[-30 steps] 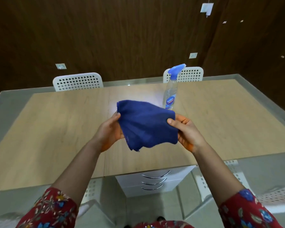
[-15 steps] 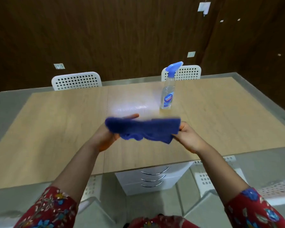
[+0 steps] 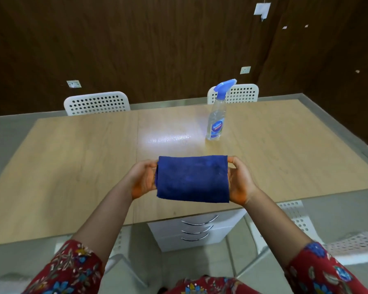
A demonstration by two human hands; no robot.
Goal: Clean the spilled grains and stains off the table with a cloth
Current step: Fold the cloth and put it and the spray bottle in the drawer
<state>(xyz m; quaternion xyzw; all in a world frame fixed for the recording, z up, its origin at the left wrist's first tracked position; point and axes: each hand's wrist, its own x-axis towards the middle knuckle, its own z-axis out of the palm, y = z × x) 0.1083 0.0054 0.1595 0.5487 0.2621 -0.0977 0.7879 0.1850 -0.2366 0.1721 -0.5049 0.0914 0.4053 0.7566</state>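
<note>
Left hand [image 3: 143, 179] grips the left short edge of the folded blue cloth [image 3: 192, 179], fingers curled round it. Right hand [image 3: 240, 183] grips the opposite edge likewise. The cloth appears held flat above the near middle of the table [image 3: 72, 166], its long axis running 9 to 3 o'clock, both hands equally near. A spray bottle [image 3: 216, 122] stands upright at 1 o'clock from the cloth, well apart. No grains or stains can be made out; lowering the cloth is probably the next move.
</note>
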